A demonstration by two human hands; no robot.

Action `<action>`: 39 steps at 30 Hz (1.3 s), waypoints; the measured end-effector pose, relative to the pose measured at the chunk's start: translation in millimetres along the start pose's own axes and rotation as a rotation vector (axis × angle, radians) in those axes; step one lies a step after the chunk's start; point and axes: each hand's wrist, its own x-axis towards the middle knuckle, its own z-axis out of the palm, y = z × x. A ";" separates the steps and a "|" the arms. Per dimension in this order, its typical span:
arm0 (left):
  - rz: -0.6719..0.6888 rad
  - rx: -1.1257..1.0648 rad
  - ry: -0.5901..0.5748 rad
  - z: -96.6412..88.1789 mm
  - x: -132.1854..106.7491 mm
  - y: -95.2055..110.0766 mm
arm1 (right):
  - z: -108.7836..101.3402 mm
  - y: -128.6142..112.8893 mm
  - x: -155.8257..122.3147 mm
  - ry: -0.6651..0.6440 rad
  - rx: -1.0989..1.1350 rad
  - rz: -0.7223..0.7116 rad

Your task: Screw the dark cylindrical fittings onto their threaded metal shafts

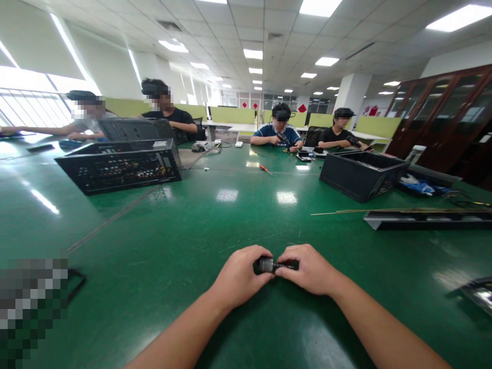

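My left hand (246, 271) is closed around a short dark cylinder (266, 265) with a grey body, which looks like the chuck end of a power screwdriver. Most of it is hidden behind my fingers. From its right end sticks a thin metal bit (280, 265), which meets my right hand (307, 269). The thumb and fingers of that hand are pinched around the bit, and its tip shows dark between them. Both hands are close together, low over the green tabletop (184, 287).
An open black computer case (126, 166) stands at the left, another black case (357, 174) at the right. A red screwdriver (264, 168) lies mid-table. Long metal rails (426, 220) lie to the right. Several people (279, 130) sit at the far side, some holding tools.
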 end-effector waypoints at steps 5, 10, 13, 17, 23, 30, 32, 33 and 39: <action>-0.008 -0.001 0.000 0.6 -0.1 -0.3 | 1.0 1.6 -0.4 0.007 -0.012 -0.011; -0.008 -0.007 0.002 1.2 -0.1 -1.2 | 0.7 1.7 -0.4 0.009 -0.016 -0.013; -0.005 -0.009 0.001 0.7 -0.2 -1.5 | 0.2 1.4 -0.5 0.009 -0.010 -0.008; -0.009 -0.003 0.001 -0.1 -0.3 -1.2 | -0.4 1.2 -0.8 0.005 -0.015 -0.002; -0.014 0.006 0.009 -0.4 -0.1 -0.6 | -1.2 0.9 -0.9 0.001 -0.016 -0.001; -0.022 0.017 0.009 -1.9 0.2 0.7 | -2.1 1.1 -0.4 -0.003 -0.021 0.001; -0.028 0.020 0.008 -2.4 0.4 1.7 | -2.0 0.9 -0.3 -0.002 -0.021 0.003; -0.031 0.022 0.005 -2.6 0.5 2.2 | -2.0 0.9 -0.3 -0.003 -0.022 0.006; -0.032 0.027 0.000 -3.2 0.5 2.2 | -1.7 1.2 -0.6 -0.008 -0.015 0.006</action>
